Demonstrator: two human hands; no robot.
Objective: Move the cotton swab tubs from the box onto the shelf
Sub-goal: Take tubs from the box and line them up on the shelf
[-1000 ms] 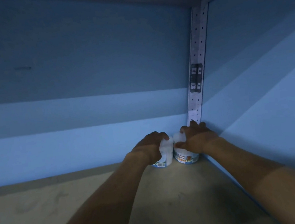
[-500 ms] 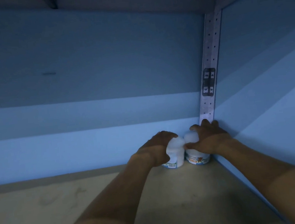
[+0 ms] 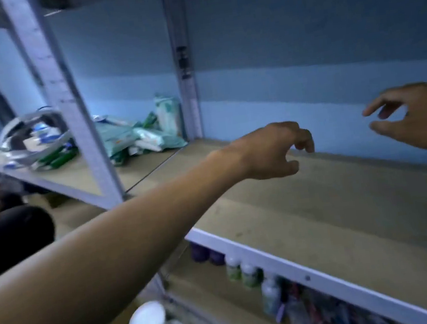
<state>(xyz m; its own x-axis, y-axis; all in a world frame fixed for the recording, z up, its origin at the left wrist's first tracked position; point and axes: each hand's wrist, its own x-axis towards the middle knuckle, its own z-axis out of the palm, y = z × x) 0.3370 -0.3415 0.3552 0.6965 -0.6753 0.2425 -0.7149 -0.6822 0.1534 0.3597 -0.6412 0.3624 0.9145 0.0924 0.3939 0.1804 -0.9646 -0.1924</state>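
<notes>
While both arms reach over shelf, left hand fingers loosely curled, right hand fingers spread, empty

Two empty hands over shelf

Two white-lidded tubs at bottom left, two purple bottles, two green-labelled bottles below the shelf.
</notes>
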